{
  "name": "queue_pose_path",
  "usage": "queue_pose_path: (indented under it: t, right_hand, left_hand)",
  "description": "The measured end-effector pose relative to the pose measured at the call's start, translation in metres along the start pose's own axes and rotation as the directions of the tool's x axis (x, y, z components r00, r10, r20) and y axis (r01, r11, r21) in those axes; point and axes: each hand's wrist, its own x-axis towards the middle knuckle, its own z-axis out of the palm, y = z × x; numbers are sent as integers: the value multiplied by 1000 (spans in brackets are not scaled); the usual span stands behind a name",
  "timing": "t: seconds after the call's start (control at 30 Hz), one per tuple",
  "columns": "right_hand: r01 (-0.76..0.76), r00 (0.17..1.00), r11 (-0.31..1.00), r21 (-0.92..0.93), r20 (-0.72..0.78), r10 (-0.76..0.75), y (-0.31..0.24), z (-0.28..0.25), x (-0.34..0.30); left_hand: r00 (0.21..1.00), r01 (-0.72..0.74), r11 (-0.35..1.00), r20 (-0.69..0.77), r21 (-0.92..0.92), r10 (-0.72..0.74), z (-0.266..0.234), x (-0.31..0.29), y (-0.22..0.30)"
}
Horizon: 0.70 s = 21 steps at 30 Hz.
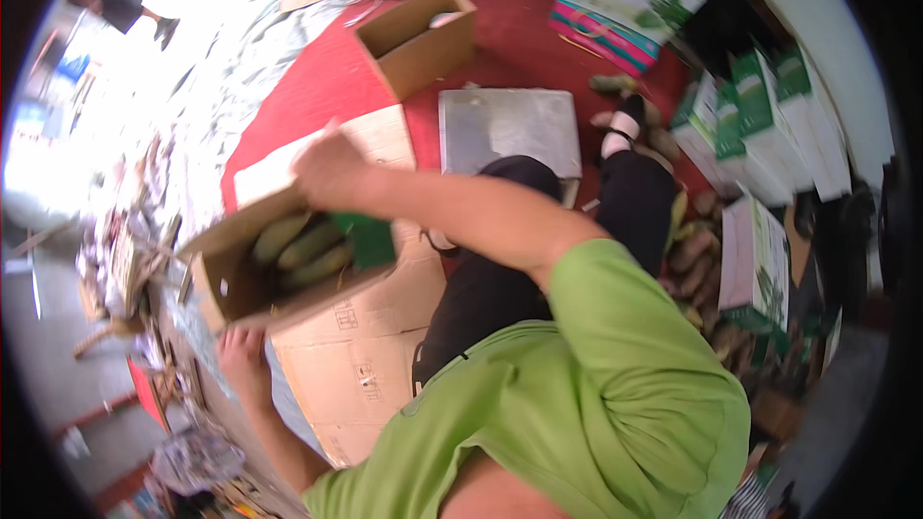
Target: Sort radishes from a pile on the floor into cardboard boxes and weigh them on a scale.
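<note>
An open cardboard box stands tilted on my left, holding several long, greenish-brown vegetables whose kind I cannot make out. A green panel shows at the box's right end. My left hand grips the near left edge of the box with bent fingers. Reaching across my body, my right hand is closed at the far edge, slightly blurred, with the thumb sticking up. Beneath the box lies a flattened cardboard sheet.
A smaller open carton and a grey flat-topped box stand ahead on the red floor. White-and-green cartons line the right side, beside loose brownish vegetables. Wood scraps lie far left. Another person's leg shows at upper left.
</note>
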Motion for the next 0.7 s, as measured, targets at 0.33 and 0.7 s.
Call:
queue_pose_path:
  t: [0.33, 0.7]
  right_hand:
    - [-3, 916, 975, 222, 392, -86, -124, 136, -80]
    - [-127, 952, 803, 583, -155, 263, 40, -35, -123]
  left_hand:
    - [882, 260, 965, 397, 37, -253, 87, -160, -65]
    - [813, 340, 938, 521, -63, -260, 12, -14, -3]
